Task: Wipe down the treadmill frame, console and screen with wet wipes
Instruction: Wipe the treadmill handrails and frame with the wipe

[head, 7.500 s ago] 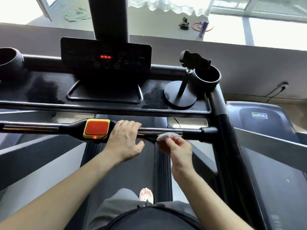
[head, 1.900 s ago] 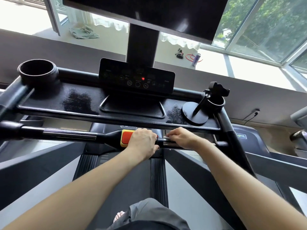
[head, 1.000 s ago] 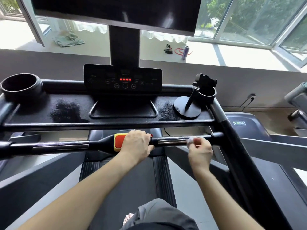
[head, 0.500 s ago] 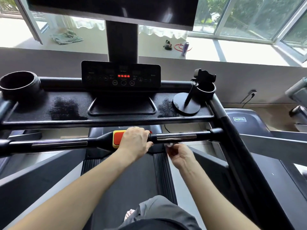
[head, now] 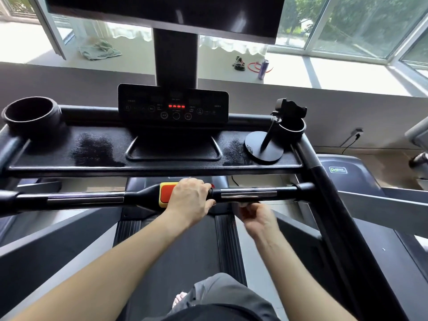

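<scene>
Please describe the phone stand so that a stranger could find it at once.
Find the black console tray under the control panel with red lights. At its right end, beside the right cup holder, stands the phone stand. Only it has a flat round base, a thin slanted stem and a clamp on top.

Handlebar (head: 249, 194): smooth, bright polished metal sleeves between matt black grips. Stop button (head: 168, 194) is smooth orange plastic in a yellow surround. Tray (head: 46, 155): matt black, fine-grained, with darker wet-looking patches. Control panel (head: 173, 105) and screen (head: 162, 12) are glossy black and reflective; the cloth (head: 99, 50) is soft and crumpled.
</scene>
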